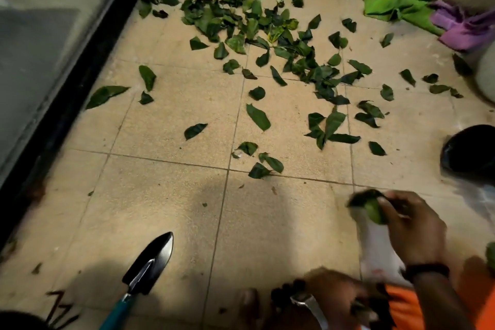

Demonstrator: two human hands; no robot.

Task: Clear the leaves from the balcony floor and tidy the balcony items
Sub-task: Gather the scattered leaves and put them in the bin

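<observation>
Several green leaves [257, 35] lie scattered over the beige tiled balcony floor [166, 195], thickest towards the far wall. At the lower right, my right hand [412, 228] grips a bunch of green leaves [371, 209] just above a white object [375, 252] that is blurred. My left hand [334, 293], with a silver watch on its wrist, is at the bottom edge. Its curled fingers hold a few dark leaves [360, 311] against orange clothing. A black hand trowel [151, 262] with a teal handle lies on the tiles at the lower left, apart from both hands.
A black-framed glass door [75, 83] runs along the left side. A green cloth [396, 5] and a purple cloth [466, 27] lie at the far right by a pale pot [486, 75]. A black bag or bin [471, 153] sits at the right edge.
</observation>
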